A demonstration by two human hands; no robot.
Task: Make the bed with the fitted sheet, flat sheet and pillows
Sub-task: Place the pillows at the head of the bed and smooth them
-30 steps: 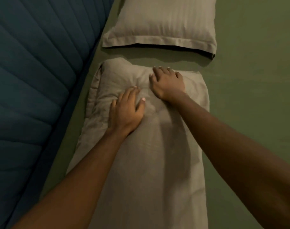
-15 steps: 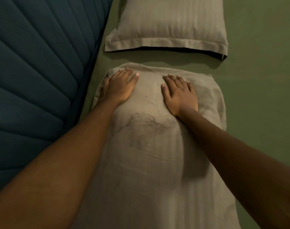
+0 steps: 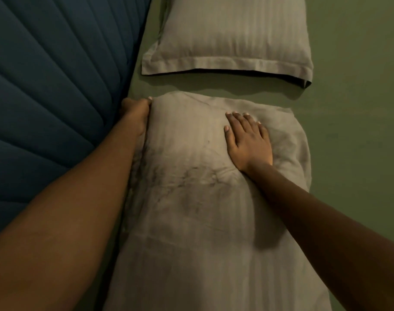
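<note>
Head view: the near pillow (image 3: 191, 198) lies on the green sheet (image 3: 348, 108), its long axis running near to far, just right of the blue headboard (image 3: 46, 86). The left hand (image 3: 135, 111) sits at its far-left corner, fingers curled, seemingly gripping the edge, though they are partly hidden. The right hand (image 3: 250, 144) presses flat, fingers spread, on its far right. The far pillow (image 3: 232, 34) lies just beyond, apart.
</note>
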